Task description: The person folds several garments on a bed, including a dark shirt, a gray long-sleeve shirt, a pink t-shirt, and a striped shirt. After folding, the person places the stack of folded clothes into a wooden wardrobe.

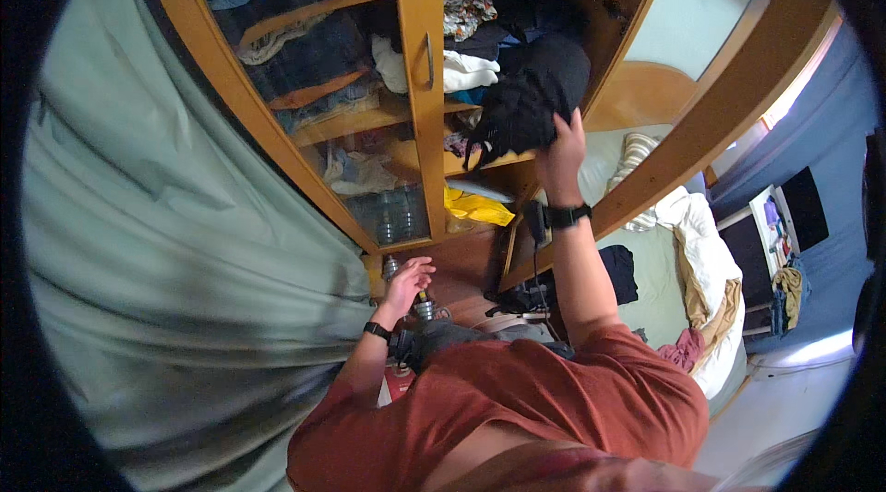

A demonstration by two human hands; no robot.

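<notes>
My right hand [563, 160] reaches up to the wardrobe [420, 137] and grips a bunched black garment [531, 90]. The garment is at the opening of a middle shelf, with a loose strip hanging from its lower left; its exact kind cannot be made out. White cloth [468, 73] and a patterned floral cloth [468, 12] lie on the shelf beside it. Low down in the wardrobe is a yellow cloth or bag [477, 206]. My left hand [406, 287] is held low near the green curtain, fingers apart, holding nothing.
The wardrobe's right door [738, 114] stands open beside my right arm; the left glass door [323, 95] is closed over folded clothes. A green curtain [185, 243] hangs on the left. At right is a bed [655, 284] with rumpled bedding [711, 257] and a black cloth [618, 272].
</notes>
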